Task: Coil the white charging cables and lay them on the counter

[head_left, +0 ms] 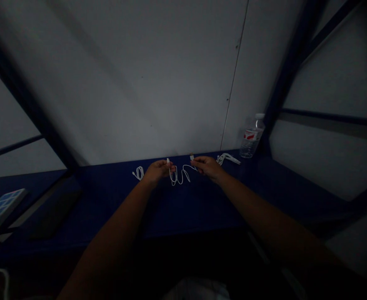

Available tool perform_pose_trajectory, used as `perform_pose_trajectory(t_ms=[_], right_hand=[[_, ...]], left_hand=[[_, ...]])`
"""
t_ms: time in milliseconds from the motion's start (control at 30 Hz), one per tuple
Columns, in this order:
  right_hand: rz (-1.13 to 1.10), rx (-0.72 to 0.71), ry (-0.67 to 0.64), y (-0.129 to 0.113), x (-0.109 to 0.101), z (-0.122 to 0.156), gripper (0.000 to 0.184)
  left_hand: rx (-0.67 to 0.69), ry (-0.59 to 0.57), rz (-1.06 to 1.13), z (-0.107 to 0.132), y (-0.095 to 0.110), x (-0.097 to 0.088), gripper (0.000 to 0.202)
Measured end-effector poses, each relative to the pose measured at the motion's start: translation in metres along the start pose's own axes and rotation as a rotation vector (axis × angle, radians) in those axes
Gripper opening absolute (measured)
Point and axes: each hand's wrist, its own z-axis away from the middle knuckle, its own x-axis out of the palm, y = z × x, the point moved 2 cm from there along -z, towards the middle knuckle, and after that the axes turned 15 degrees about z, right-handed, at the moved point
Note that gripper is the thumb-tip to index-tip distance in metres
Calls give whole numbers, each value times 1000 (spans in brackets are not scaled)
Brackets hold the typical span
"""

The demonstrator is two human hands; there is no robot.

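Note:
A white USB cable (181,182) hangs in loose loops between my two hands, above the blue shelf (177,212). My left hand (159,171) pinches one end of it, with a small white connector poking up from the fingers. In my right hand (207,165) is the other end, gripped just below its USB plug, which points upward. Left of my left hand lies a coiled white cable (139,172). Another white cable bundle (229,158) rests just beyond my right hand, partly hidden by it.
A clear plastic bottle (251,137) with a red and white label stands at the back right against the pale wall (158,83). Blue metal posts frame both sides. At the left are a dark flat object (56,212) and a blue-and-white box (6,206).

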Motion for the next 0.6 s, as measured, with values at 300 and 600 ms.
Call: perform_pose_trajectory(t_ms=[300,600], right_hand=[[-5,-13,-13,0,1,-1,43],[-18,-1,-6,-1,3,0,40]], left_hand=[[24,27,-403,3,5,-3,30],[126,44,-520,0,5,-4,35]])
